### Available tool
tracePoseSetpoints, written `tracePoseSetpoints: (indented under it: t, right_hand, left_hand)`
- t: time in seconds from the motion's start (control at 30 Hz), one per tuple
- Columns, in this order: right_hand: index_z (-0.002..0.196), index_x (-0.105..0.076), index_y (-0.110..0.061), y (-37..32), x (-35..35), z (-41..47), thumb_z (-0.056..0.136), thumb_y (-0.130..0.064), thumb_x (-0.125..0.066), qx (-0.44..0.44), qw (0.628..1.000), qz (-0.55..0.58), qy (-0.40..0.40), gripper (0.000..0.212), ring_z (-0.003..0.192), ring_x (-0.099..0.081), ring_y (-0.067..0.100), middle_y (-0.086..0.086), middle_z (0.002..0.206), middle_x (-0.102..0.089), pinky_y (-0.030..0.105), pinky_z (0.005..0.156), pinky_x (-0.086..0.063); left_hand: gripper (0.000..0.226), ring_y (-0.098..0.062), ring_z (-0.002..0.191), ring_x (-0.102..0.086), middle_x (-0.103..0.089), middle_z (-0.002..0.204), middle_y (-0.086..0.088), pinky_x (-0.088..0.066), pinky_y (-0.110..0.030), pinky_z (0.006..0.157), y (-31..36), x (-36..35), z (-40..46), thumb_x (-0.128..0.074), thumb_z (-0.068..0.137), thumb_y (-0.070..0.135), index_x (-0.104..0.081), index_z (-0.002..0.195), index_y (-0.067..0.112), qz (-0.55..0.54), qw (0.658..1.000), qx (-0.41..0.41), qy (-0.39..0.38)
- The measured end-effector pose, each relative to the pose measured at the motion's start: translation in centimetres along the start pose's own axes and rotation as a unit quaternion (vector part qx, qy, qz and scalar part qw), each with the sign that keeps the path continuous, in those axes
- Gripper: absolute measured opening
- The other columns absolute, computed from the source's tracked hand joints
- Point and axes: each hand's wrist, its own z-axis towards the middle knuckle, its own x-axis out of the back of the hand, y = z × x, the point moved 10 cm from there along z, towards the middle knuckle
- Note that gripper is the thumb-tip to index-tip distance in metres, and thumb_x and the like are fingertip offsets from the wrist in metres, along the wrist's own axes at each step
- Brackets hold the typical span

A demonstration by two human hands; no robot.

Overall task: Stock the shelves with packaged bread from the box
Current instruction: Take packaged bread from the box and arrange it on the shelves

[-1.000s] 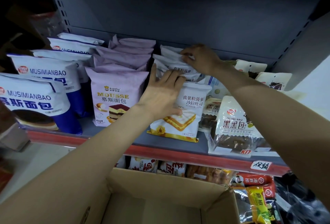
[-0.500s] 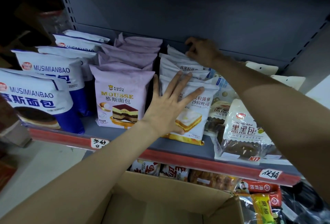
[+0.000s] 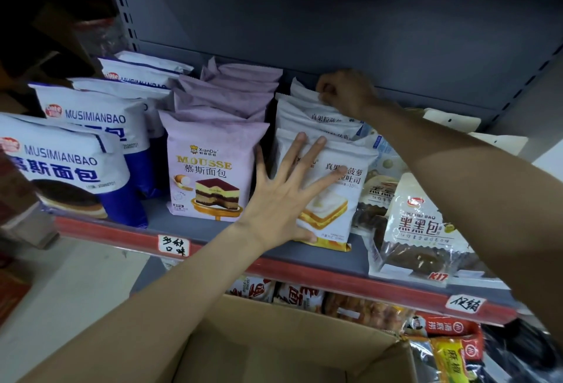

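Observation:
A row of white sandwich-bread packs stands on the grey shelf point(image 3: 329, 256). My left hand point(image 3: 283, 196) presses flat, fingers spread, against the front white pack point(image 3: 344, 199). My right hand point(image 3: 344, 94) reaches to the back of the row and pinches the top edge of the rearmost white pack point(image 3: 304, 90). Left of this row stand purple mousse packs point(image 3: 210, 169) and blue-white Musimianbao packs point(image 3: 70, 166). The open cardboard box point(image 3: 274, 349) sits below, its inside looking bare.
Clear-wrapped dark bread packs point(image 3: 423, 230) crowd the shelf to the right of the white row. The shelf's red front strip carries handwritten tags point(image 3: 173, 245). A lower shelf holds more snack packs point(image 3: 304, 295). The grey back panel point(image 3: 304, 16) rises behind.
My left hand went from fingers curled over the front pack's top to lying flat and spread on its face. My right hand moved back to the rearmost pack. The view has come closer.

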Motion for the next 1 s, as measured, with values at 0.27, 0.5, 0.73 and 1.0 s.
tracePoseSetpoints:
  t: [0.27,0.5,0.73,1.0]
  right_hand:
    - [0.102,-0.065,-0.010,-2.1,2.4,-1.7,0.093,-0.020,-0.051,0.120,0.984,0.030,0.127,0.019,0.085,-0.064,0.027,0.009,0.092,-0.070,0.033,0.074,-0.046]
    - [0.114,-0.060,-0.014,0.2,0.8,-1.1,0.091,-0.034,-0.059,0.064,0.988,0.137,0.016,0.031,0.101,-0.059,0.015,0.003,0.111,-0.064,0.028,0.089,-0.046]
    - [0.103,-0.059,-0.013,-0.3,1.3,-1.9,0.090,-0.038,-0.059,0.125,0.985,0.123,0.001,0.028,0.096,-0.051,0.010,-0.002,0.104,-0.058,0.020,0.080,-0.038]
    - [0.106,-0.066,-0.002,-1.6,0.7,-1.3,0.091,-0.017,-0.060,0.209,0.975,0.020,-0.068,0.022,0.110,-0.055,0.029,0.017,0.119,-0.059,0.029,0.097,-0.040]
  left_hand:
    - [0.130,-0.034,0.144,0.000,0.001,0.157,-0.011,-0.018,-0.070,0.103,-0.2,-0.3,1.3,-0.077,0.042,0.069,-0.011,0.149,0.034,0.034,0.998,0.026,0.042]
    - [0.131,-0.035,0.144,0.006,0.009,0.156,-0.009,-0.037,-0.064,0.099,-0.7,-1.0,1.2,-0.086,0.049,0.051,-0.004,0.149,0.034,-0.066,0.995,0.063,0.051]
    - [0.145,-0.040,0.141,-0.012,0.030,0.151,-0.007,-0.036,-0.045,0.106,-2.6,-2.4,0.2,-0.088,0.057,0.037,0.034,0.133,0.049,-0.290,0.937,0.192,0.029]
    - [0.144,-0.039,0.111,-0.056,0.001,0.157,-0.016,-0.053,-0.038,0.074,-3.7,-3.7,0.8,-0.089,0.059,0.025,0.036,0.121,0.060,-0.397,0.884,0.247,-0.008]
